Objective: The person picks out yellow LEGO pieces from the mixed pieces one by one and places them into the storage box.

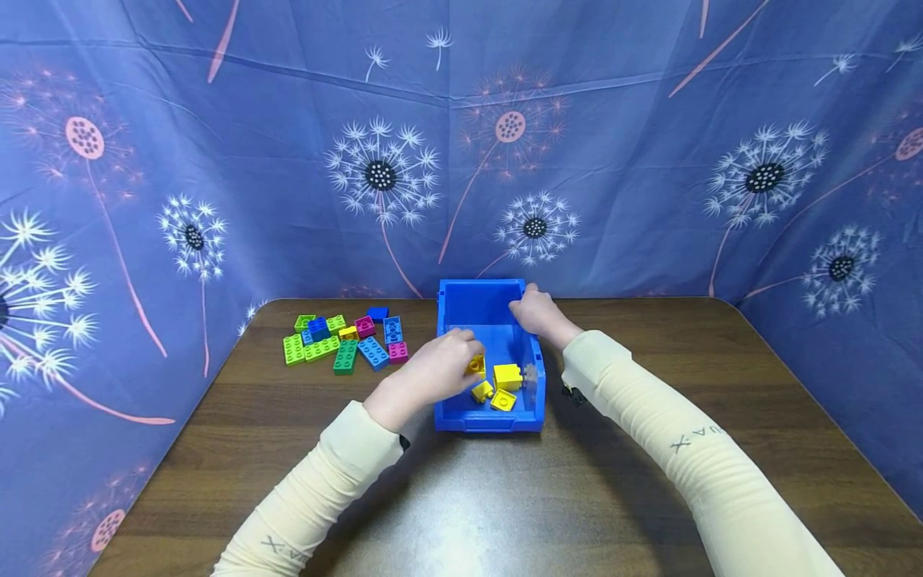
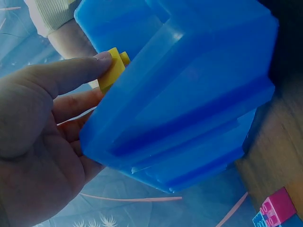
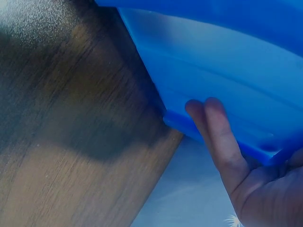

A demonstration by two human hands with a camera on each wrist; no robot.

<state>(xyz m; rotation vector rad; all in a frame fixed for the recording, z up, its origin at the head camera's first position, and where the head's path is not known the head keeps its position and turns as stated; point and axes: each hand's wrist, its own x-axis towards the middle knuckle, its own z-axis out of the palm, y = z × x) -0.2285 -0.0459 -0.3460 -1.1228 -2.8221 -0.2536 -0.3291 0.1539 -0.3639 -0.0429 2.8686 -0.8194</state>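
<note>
Blue dandelion-print cloth is hung around a dark wooden table, as seen from the head view. A blue plastic bin is set near the table's far edge, with three loose yellow bricks lying inside it. A yellow brick is pinched over the bin by the left hand, while the bin's far right rim is gripped by the right hand. A pile of coloured bricks is spread left of the bin.

From the left wrist, the yellow brick is seen pinched by the thumb against the bin's wall.

From the right wrist, fingers are seen pressed together against the bin's underside, above the table.
</note>
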